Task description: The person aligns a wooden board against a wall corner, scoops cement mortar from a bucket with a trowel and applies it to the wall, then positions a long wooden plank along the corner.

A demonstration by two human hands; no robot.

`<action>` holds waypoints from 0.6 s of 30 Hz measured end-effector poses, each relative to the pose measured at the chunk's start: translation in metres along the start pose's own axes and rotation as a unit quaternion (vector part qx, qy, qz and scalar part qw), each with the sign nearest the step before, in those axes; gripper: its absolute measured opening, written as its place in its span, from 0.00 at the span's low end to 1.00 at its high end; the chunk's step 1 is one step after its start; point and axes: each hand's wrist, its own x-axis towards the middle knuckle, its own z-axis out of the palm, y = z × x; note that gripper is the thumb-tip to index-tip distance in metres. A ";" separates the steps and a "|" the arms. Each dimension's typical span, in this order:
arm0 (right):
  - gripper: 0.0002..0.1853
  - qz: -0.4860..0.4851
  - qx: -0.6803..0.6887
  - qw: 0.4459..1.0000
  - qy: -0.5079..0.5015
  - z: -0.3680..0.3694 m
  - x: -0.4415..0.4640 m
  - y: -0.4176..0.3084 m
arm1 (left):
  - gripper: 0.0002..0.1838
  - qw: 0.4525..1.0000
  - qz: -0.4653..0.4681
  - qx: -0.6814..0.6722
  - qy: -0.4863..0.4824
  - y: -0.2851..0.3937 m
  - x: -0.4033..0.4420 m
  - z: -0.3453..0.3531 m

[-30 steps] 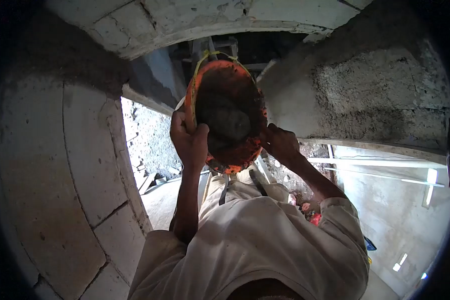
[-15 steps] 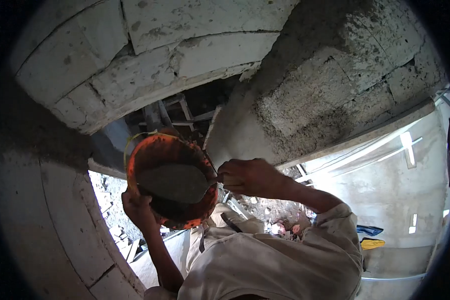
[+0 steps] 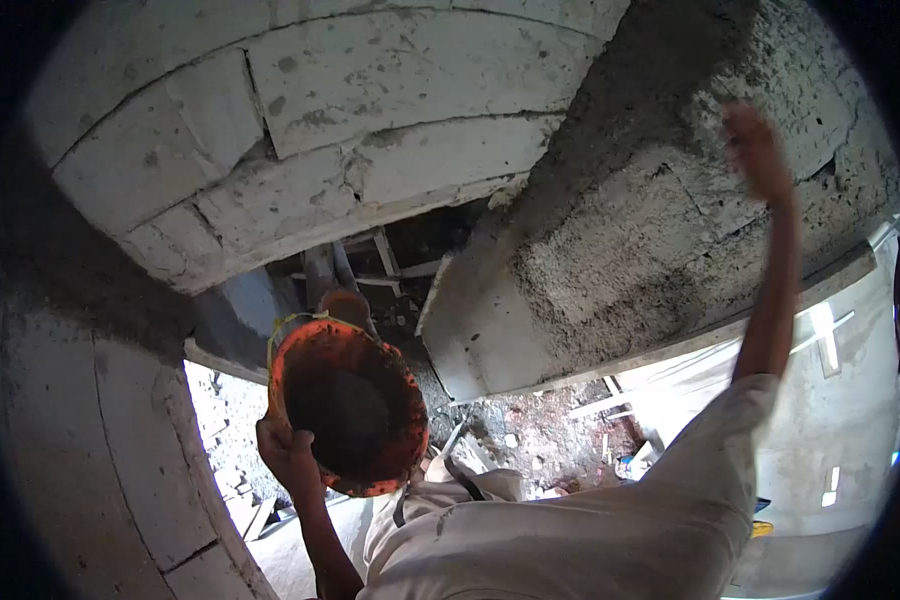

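My left hand (image 3: 292, 458) grips the left rim of an orange, mortar-smeared bucket (image 3: 415, 430), its thumb near the edge. The bucket tilts toward me and holds grey wet mortar (image 3: 355, 412). A thin yellowish handle (image 3: 278, 335) loops at its far left side. My right hand (image 3: 758, 150) is raised at the upper right, close to the rough mortared wall (image 3: 610, 240). Motion blurs it, and its fingers look curled. The trowel it held in the bucket a moment ago no longer shows there; the blade is hidden from view now.
Pale block walling (image 3: 420, 80) spans the top, with another block wall (image 3: 60, 420) at left. Dark wet mortar (image 3: 660, 90) coats a strip of the right wall. Rubble (image 3: 540, 440) and wood pieces lie far below, beyond the wall's lower edge.
My right hand has swung up and right from the bucket to the wall, and the trowel blade has left the bucket. The bucket sits slightly lower in view, still in my left hand.
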 end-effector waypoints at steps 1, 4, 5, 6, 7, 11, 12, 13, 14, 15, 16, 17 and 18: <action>0.22 0.258 0.155 0.953 0.025 -0.046 0.023 -0.049 | 0.16 1.000 -0.024 0.008 -0.010 0.001 -0.004 0.001; 0.25 0.161 0.035 0.985 0.041 -0.082 0.037 -0.097 | 0.16 0.999 0.007 0.002 -0.035 -0.002 -0.004 0.018; 0.26 0.142 -0.012 0.990 -0.007 -0.073 0.030 -0.108 | 0.15 0.999 0.028 0.019 -0.036 -0.006 -0.003 0.020; 0.27 0.118 -0.059 0.990 -0.056 -0.063 0.028 -0.125 | 0.16 0.998 0.033 0.021 -0.044 -0.019 0.001 0.018; 0.26 0.179 -0.087 0.961 -0.191 -0.048 0.018 -0.177 | 0.16 0.999 0.027 0.022 -0.038 -0.021 0.002 0.018; 0.20 -0.068 -0.139 0.934 -0.322 0.075 -0.069 -0.303 | 0.14 0.997 0.062 0.009 -0.052 -0.018 0.005 0.028; 0.19 -0.129 -0.105 0.943 -0.288 0.107 -0.096 -0.322 | 0.13 0.995 0.040 0.056 -0.076 -0.002 0.001 0.026; 0.17 -0.161 -0.096 0.942 -0.278 0.144 -0.116 -0.339 | 0.12 0.990 0.023 0.098 -0.100 0.014 0.002 0.027; 0.16 -0.180 -0.074 0.949 -0.247 0.170 -0.133 -0.355 | 0.12 0.990 0.050 0.092 -0.099 0.017 0.004 0.029; 0.16 -0.182 -0.056 0.948 -0.254 0.191 -0.145 -0.366 | 0.12 0.988 0.083 0.082 -0.100 0.019 0.005 0.030; 0.15 -0.183 -0.077 0.944 -0.263 0.210 -0.154 -0.375 | 0.12 0.987 0.079 0.094 -0.099 0.021 0.004 0.030; 0.15 -0.181 -0.103 0.940 -0.269 0.223 -0.160 -0.381 | 0.12 0.988 0.076 0.076 -0.113 0.025 0.004 0.031; 0.14 -0.176 -0.106 0.938 -0.278 0.232 -0.163 -0.386 | 0.13 0.988 0.076 0.053 -0.127 0.028 0.003 0.034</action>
